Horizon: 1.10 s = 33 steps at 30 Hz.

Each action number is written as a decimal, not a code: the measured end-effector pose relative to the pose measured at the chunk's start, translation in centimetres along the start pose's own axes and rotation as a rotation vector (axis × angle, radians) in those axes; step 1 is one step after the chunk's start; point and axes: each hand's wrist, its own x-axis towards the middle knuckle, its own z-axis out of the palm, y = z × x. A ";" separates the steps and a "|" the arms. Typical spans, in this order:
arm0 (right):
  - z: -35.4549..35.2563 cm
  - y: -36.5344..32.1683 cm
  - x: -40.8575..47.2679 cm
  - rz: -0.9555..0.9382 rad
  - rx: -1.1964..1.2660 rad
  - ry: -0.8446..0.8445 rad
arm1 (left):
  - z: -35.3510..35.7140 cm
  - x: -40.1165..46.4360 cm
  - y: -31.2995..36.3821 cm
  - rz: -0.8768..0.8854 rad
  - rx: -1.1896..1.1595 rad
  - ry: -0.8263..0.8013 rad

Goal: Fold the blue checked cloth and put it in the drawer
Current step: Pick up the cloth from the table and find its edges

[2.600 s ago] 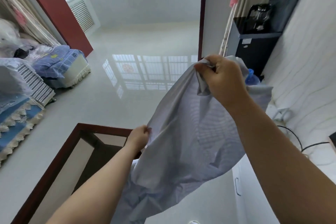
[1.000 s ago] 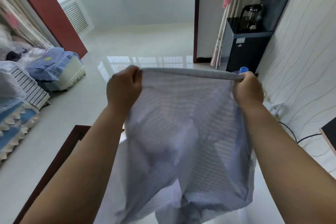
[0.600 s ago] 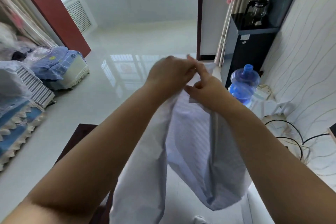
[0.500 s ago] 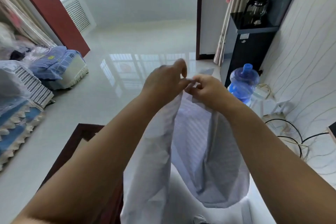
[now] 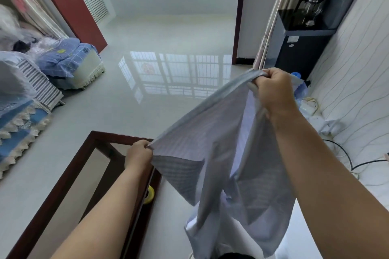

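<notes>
Fingers (image 5: 264,82) curled round cloth (image 5: 210,143)

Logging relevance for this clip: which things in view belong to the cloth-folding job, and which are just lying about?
Job:
blue checked cloth
left hand
right hand

Lying about:
glass-topped table
yellow tape roll
water dispenser
glass kettle
blue water bottle

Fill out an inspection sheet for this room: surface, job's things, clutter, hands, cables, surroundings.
Surface: dark wood-framed glass table, a yellow roll by its right edge.
Job's things: blue checked cloth held in the air, hanging unfolded; no drawer seen.
Clutter: bedding piles at left.
Hands: left hand grips a lower corner; right hand grips the raised top edge.
Cables: black cable on the floor at right.
Surroundings: water dispenser, blue water bottle, glossy floor.
</notes>
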 end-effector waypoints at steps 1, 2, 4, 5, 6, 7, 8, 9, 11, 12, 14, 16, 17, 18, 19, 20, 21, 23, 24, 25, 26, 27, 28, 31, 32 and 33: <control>-0.1 -0.1 0.2 0.020 0.007 0.018 | 0.0 0.1 -0.4 -0.018 -0.042 0.012; -0.1 0.0 0.4 0.051 0.024 0.043 | -0.1 0.2 -0.5 -0.028 -0.061 0.015; -0.1 0.5 0.8 0.140 0.083 0.115 | -0.3 0.5 -0.2 -0.030 -0.082 0.039; 0.0 0.5 0.9 0.178 0.130 0.172 | -0.4 0.6 0.1 -0.016 -0.103 0.060; -0.1 0.7 1.2 0.185 0.153 0.237 | -0.6 0.7 0.7 0.010 -0.129 0.079; 0.0 0.8 1.4 0.177 0.136 0.300 | -1.0 0.7 1.5 0.044 -0.161 0.091; -0.1 1.0 1.4 0.152 0.089 0.329 | -1.4 0.5 2.5 0.086 -0.198 0.103; 0.0 1.4 1.1 0.122 0.039 0.312 | -1.9 0.3 3.6 0.136 -0.235 0.122; 0.8 2.3 -0.3 0.045 -0.045 0.129 | -3.1 -0.4 6.4 0.253 -0.299 0.163; 1.6 2.7 -1.4 -0.013 -0.103 -0.018 | -3.6 -0.9 7.9 0.322 -0.309 0.165; 3.2 3.4 -3.5 -0.138 -0.223 -0.346 | -4.5 -2.3 11.0 0.504 -0.269 0.100; 4.7 3.3 -5.1 -0.186 -0.296 -0.603 | -4.9 -3.9 13.6 0.671 -0.194 -0.044; 5.0 3.2 -5.3 -0.190 -0.349 -0.657 | -5.0 -4.6 14.5 0.716 -0.137 -0.109; 5.2 3.1 -5.2 -0.195 -0.395 -0.654 | -4.9 -5.0 15.0 0.740 -0.072 -0.144; 5.3 3.1 -5.0 -0.187 -0.430 -0.619 | -4.9 -5.3 15.3 0.746 0.002 -0.150; 5.1 3.3 -4.8 -0.171 -0.434 -0.585 | -4.8 -5.4 15.4 0.741 0.072 -0.139; 5.0 3.6 -4.7 -0.158 -0.446 -0.539 | -4.7 -5.4 15.2 0.725 0.133 -0.123; 4.9 4.2 -4.5 -0.092 -0.421 -0.453 | -4.4 -5.0 14.3 0.670 0.233 -0.084; 5.0 4.4 -4.4 -0.059 -0.405 -0.420 | -4.2 -4.7 13.5 0.634 0.266 -0.057; 4.9 4.2 -4.4 -0.033 -0.393 -0.392 | -4.1 -4.3 12.4 0.587 0.282 -0.035; 4.9 4.4 -4.1 -0.011 -0.373 -0.367 | -4.0 -3.9 11.3 0.531 0.288 -0.019; 4.8 4.2 -3.8 0.011 -0.370 -0.346 | -4.0 -3.5 10.0 0.470 0.283 -0.014; 4.6 4.2 -3.4 0.021 -0.384 -0.328 | -4.0 -3.0 8.8 0.412 0.272 -0.016; 4.2 4.0 -2.2 0.093 -0.344 -0.288 | -4.4 -1.9 5.8 0.299 0.007 -0.040; 4.3 4.0 -2.0 0.141 -0.283 -0.260 | -4.6 -1.8 5.1 0.254 -0.205 -0.048; 4.4 4.0 -1.9 0.196 -0.213 -0.223 | -4.8 -2.0 4.5 0.208 -0.434 -0.043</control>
